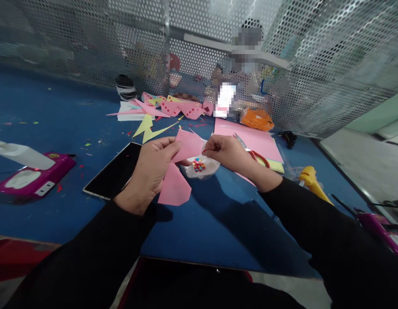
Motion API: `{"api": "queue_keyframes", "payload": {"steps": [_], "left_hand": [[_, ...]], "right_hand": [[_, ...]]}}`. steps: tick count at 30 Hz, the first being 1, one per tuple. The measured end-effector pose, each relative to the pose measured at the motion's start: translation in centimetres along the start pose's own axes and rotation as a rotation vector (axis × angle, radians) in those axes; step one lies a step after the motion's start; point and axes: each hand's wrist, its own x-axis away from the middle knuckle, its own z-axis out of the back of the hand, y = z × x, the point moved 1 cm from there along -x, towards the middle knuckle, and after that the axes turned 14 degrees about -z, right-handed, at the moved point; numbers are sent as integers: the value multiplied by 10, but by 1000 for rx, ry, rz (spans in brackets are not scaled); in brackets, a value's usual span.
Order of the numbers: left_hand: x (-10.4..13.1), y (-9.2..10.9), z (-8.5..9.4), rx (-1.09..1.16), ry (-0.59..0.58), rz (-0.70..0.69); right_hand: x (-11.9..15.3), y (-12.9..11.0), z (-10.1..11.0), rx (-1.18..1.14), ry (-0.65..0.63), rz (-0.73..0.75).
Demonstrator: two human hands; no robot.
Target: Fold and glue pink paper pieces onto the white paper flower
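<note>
My left hand (153,169) pinches a pink paper cutout (176,189) shaped like a bow, its two wide lobes spreading above and below the thumb. Close to the upper lobe, my right hand (226,152) is closed, thumb against fingers, with a tiny red bit (204,151) showing at the fingertips. Its exact kind is too small to make out. Beneath both hands sits a shallow white bowl (203,172) with small red, yellow and blue pieces (199,165) in it. Red-handled scissors (258,158) lie beside my right wrist on a stack of pink paper (250,135).
A tablet (113,171) lies left, past it a purple power strip (37,176) with a white bottle. Pink and yellow cutouts (189,109), black yarn (126,87) and a lit phone (225,98) stand along the perforated metal screen (199,56). A yellow glue gun (311,182) is right.
</note>
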Motion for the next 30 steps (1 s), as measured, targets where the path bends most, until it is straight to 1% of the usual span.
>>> {"api": "queue_keyframes", "payload": {"steps": [2, 5, 7, 12, 19, 26, 30], "left_hand": [[-1, 0, 0, -4, -10, -9], [-1, 0, 0, -2, -12, -10], [-1, 1, 0, 5, -9, -5], [0, 2, 0, 19, -3, 3], [0, 3, -1, 22, 14, 2], [-1, 2, -1, 23, 20, 5], [-2, 0, 0, 41, 5, -2]], "right_hand": [[-2, -1, -3, 55, 22, 10], [-5, -3, -7, 161, 52, 74], [-7, -3, -9, 182, 56, 98], [-8, -1, -11, 106, 22, 57], [-5, -2, -7, 84, -18, 45], [-6, 2, -9, 62, 5, 14], [-5, 3, -9, 1, 0, 2]]}}
